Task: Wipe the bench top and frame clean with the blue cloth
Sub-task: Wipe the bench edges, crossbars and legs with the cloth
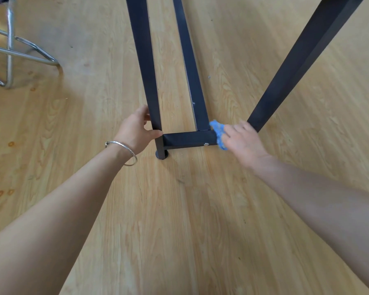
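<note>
Looking down, the black metal desk frame (145,60) is seen standing on a light wood-grain floor (179,220). The frame's left leg is clasped low down by the left grip (134,129), w/ thumb laid at the joint where the low crossbar (188,140) meets the leg and fingers wrapped round the far side. A thin silver bangle (124,148) is worn on that wrist. The blue cloth (218,134) is bunched in the right grip (244,142), fingers curled over it, and is pressed onto the right end of the crossbar, just beside the point where a long rail (190,67) running away from the viewer joins it. A small silver screw head (206,144) is seen on the crossbar's near face, just left of the cloth. The right leg (303,56) slants up to the top right; its lower end is hidden behind the right grip. A round foot (162,154) is seen under the left leg. A chrome tube chair base (10,39) stands at the top left, well apart from the frame.
</note>
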